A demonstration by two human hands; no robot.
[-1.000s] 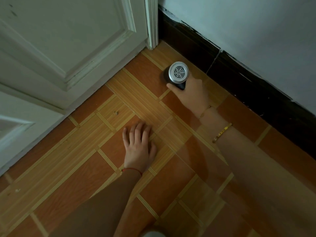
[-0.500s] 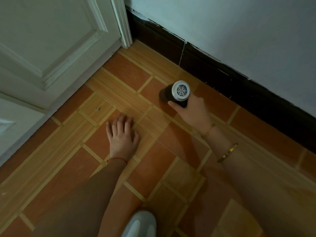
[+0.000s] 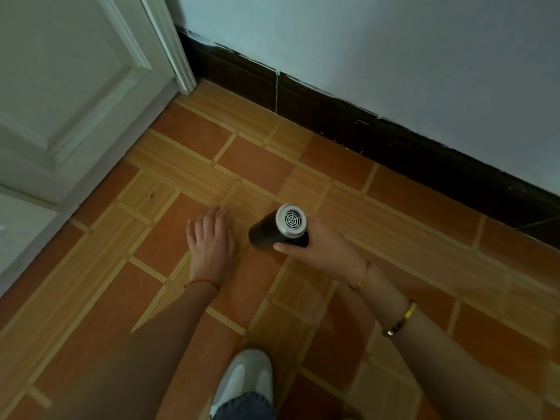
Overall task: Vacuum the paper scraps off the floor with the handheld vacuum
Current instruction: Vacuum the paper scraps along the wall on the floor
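My right hand [image 3: 322,253] grips the handheld vacuum [image 3: 277,227], a black cylinder with a silver grilled rear cap facing me. Its nose points down and left at the tiled floor [image 3: 257,165]. My left hand [image 3: 212,241] lies flat on the floor just left of the vacuum, fingers together and pointing away from me. I see no paper scraps on the floor around the vacuum; a tiny speck [image 3: 150,195] sits on a light tile to the left.
A white panelled door [image 3: 69,95] and its frame fill the left side. A dark skirting board [image 3: 378,137] runs under the pale wall [image 3: 394,50] at the back right. My white shoe [image 3: 245,380] stands at the bottom centre.
The vacuum in my right hand has come away from the corner by the door frame, toward me and close to my left hand. The view has shifted, bringing my shoe into sight.
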